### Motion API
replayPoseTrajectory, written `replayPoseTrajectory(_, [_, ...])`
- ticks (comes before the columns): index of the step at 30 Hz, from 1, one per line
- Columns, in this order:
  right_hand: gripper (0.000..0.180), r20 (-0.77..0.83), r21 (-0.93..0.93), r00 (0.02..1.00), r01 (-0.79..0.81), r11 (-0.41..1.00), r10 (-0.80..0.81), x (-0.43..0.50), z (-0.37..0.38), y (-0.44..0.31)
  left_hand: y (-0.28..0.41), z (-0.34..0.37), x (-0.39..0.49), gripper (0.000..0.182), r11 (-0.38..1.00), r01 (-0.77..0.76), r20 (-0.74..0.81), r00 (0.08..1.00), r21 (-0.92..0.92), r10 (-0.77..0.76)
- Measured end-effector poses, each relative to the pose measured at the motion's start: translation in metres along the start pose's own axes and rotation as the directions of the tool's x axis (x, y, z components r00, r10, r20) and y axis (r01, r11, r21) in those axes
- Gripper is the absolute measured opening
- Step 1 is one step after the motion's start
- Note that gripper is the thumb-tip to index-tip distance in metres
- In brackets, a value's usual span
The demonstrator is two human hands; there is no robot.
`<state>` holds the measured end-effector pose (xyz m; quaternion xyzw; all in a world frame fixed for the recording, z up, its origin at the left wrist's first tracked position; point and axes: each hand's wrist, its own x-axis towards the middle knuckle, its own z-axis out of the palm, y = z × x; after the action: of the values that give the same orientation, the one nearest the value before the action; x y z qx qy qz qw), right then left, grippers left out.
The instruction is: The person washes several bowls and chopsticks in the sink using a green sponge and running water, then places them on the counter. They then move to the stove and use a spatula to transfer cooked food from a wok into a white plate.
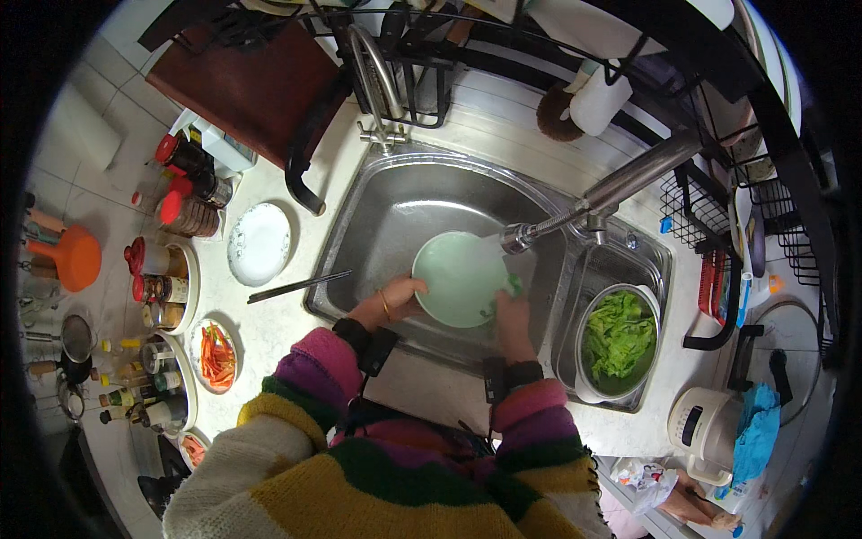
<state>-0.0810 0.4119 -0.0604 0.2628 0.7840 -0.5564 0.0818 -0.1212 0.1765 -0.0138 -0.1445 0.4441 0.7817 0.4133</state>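
Observation:
A pale green dish [461, 279], a bowl or a plate, is held over the large steel sink basin [363, 202]. My left hand [402, 298] grips its left rim, thumb on top. At the right rim is my right hand [513, 315], its fingers partly hidden. Something small and green [515, 283] shows by the right fingertips; whether it is a cloth, a leaf or decoration, I cannot tell. The pull-out faucet head [517, 238] points at the dish from the upper right, with a whitish blur like running water below its nozzle.
Lettuce [619, 333] fills an oval pot [584, 350] in the smaller right basin. Left of the sink lie chopsticks [300, 286], a white plate [259, 244] and a plate of sliced red vegetables [217, 357]. A black dish rack [761, 114] overhangs the back. A cream appliance [700, 424] stands right.

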Motion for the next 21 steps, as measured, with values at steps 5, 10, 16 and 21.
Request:
replayPoseTrajectory(5, [0.058, 0.051, -0.364, 0.983, 0.182, 0.913, -0.176, 0.002, -0.018, -0.031, -0.001, 0.006, -0.014, 0.064, 0.99, -0.083, -0.087, 0.992, 0.116, 0.093])
replayPoseTrajectory(10, [0.05, 0.163, -0.199, 0.91, 0.409, 0.89, -0.382, -0.004, 0.007, -0.067, -0.019, 0.011, -0.011, 0.07, 0.972, -0.195, -0.067, 0.977, 0.128, 0.204])
replayPoseTrajectory(16, [0.046, 0.006, -0.221, 0.907, 0.411, 0.884, -0.42, -0.017, 0.045, -0.071, -0.042, 0.016, -0.001, 0.071, 0.98, -0.173, 0.072, 0.981, -0.095, 0.18])
replayPoseTrajectory(21, [0.041, 0.188, -0.099, 0.914, 0.383, 0.919, -0.36, -0.028, 0.06, -0.083, -0.028, 0.002, 0.007, 0.071, 0.893, 0.203, 0.159, 0.976, -0.403, -0.15])
